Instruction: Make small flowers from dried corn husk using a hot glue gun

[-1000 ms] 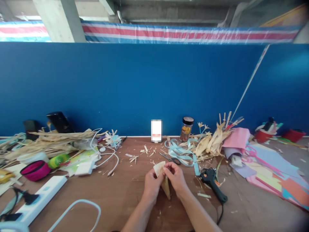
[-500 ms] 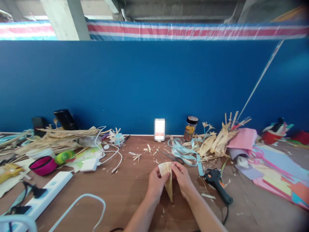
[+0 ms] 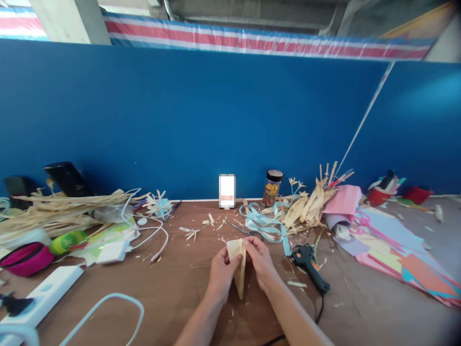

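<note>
A pale, pointed piece of corn husk (image 3: 238,278) hangs between my hands above the table, its wide end up and its tip down. My left hand (image 3: 222,271) is closed on its left side, thumb pressed on the front. With fingertips pinched, my right hand (image 3: 260,262) grips the upper right edge of the same husk. Just behind the hands lie scissors (image 3: 256,234), partly hidden. Light-blue ribbon (image 3: 264,226) is looped beside them. To the right of my right arm rests a black glue gun (image 3: 309,266).
Behind stand a bright phone (image 3: 227,191), a lidded jar (image 3: 272,188) and a pile of dried husks (image 3: 309,209). Coloured paper (image 3: 399,254) covers the right side. On the left are a power strip (image 3: 43,298), a white cable (image 3: 108,298) and a husk bundle (image 3: 65,206). Scraps litter the table (image 3: 162,283).
The view has turned a little to the right, so everything sits further left. Both hands keep their hold on the husk, with hardly any shift in the fingers.
</note>
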`<act>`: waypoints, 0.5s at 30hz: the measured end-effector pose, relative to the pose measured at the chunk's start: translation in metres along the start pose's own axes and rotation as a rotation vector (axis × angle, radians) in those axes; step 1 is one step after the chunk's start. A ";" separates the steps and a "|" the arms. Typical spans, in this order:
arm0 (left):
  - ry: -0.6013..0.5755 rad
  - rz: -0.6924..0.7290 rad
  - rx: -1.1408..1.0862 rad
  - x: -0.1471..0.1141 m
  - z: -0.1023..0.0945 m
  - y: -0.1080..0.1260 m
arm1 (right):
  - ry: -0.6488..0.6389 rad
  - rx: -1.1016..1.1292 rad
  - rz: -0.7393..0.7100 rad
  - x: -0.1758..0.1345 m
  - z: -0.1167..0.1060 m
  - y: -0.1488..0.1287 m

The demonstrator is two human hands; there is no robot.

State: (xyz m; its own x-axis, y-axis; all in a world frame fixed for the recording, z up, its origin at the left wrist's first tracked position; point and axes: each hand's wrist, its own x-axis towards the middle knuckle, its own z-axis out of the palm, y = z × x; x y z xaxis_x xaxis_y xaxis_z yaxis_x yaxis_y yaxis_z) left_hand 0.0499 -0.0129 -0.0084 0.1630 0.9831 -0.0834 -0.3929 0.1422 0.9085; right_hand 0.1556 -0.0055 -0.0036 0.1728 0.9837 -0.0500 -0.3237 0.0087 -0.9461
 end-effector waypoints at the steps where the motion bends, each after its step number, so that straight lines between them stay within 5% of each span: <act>1: -0.007 0.001 0.004 0.000 0.000 0.000 | -0.004 -0.001 -0.002 0.000 0.000 0.000; 15: -0.032 -0.007 0.000 -0.001 0.001 0.002 | -0.023 -0.003 -0.028 0.002 -0.001 0.002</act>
State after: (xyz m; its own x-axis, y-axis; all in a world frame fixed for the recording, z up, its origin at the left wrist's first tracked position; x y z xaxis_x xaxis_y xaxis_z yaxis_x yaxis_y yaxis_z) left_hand 0.0500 -0.0137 -0.0059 0.1948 0.9778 -0.0770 -0.3912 0.1495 0.9081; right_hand 0.1564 -0.0037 -0.0055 0.1599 0.9870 -0.0158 -0.3158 0.0360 -0.9481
